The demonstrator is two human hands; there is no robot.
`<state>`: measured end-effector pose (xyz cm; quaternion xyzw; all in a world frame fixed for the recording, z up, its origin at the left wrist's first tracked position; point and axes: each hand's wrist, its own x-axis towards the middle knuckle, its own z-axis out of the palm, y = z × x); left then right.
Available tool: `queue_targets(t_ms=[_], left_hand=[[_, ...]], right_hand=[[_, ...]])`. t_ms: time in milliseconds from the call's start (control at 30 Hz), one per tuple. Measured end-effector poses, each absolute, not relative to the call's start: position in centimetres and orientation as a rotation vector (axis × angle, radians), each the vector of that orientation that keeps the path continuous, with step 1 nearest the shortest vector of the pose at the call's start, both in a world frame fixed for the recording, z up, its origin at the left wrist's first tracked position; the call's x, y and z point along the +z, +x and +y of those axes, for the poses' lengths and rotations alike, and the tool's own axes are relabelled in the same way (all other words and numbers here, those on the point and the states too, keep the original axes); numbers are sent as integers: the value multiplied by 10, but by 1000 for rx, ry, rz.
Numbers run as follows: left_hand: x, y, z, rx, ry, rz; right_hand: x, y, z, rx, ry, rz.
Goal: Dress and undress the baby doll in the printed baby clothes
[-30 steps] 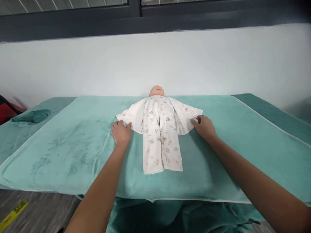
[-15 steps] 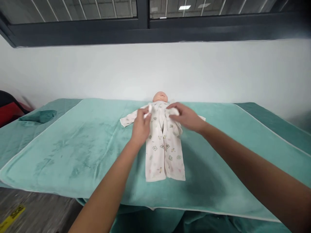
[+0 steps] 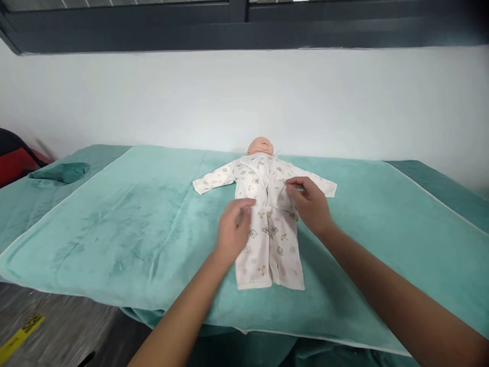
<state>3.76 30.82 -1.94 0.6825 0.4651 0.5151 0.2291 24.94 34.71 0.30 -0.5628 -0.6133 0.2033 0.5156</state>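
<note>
A baby doll (image 3: 260, 146) lies on its back on a teal towel (image 3: 126, 219), head toward the wall. It wears a white printed baby suit (image 3: 269, 234), with the jacket flaps folded across the chest and the sleeves spread out. My left hand (image 3: 234, 230) hovers at the suit's left waist, fingers curled toward the thumb; what they pinch is hidden. My right hand (image 3: 310, 205) rests on the jacket's right flap near its hem, fingers bent onto the cloth.
A white wall runs right behind the doll's head, with a dark window frame (image 3: 237, 20) above. A folded dark-green cloth (image 3: 61, 172) lies at the far left, next to something red and black (image 3: 13, 158). The towel's front edge overhangs the floor.
The jacket flaps, spread wide a second ago, have been brought together over the doll's chest. Both hands went up to the chest and have now dropped to the waist.
</note>
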Motion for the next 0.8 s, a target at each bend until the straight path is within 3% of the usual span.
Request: queue_targets(t_ms=[167, 333, 567, 700, 800], left_hand=[[-8, 32, 373, 1355, 1995, 1568], [9, 57, 438, 1103, 2206, 1542], [18, 81, 463, 1193, 2190, 1235], [22, 77, 488, 1367, 1853, 1476], [23, 77, 506, 1224, 1832, 1500]], right_hand=[[12, 241, 418, 416, -1484, -1434], [13, 229, 475, 308, -1488, -1614], [-6, 229, 490, 379, -1350, -1483], [2, 227, 490, 330, -1427, -1506], [11, 223, 493, 374, -1554, -1594]])
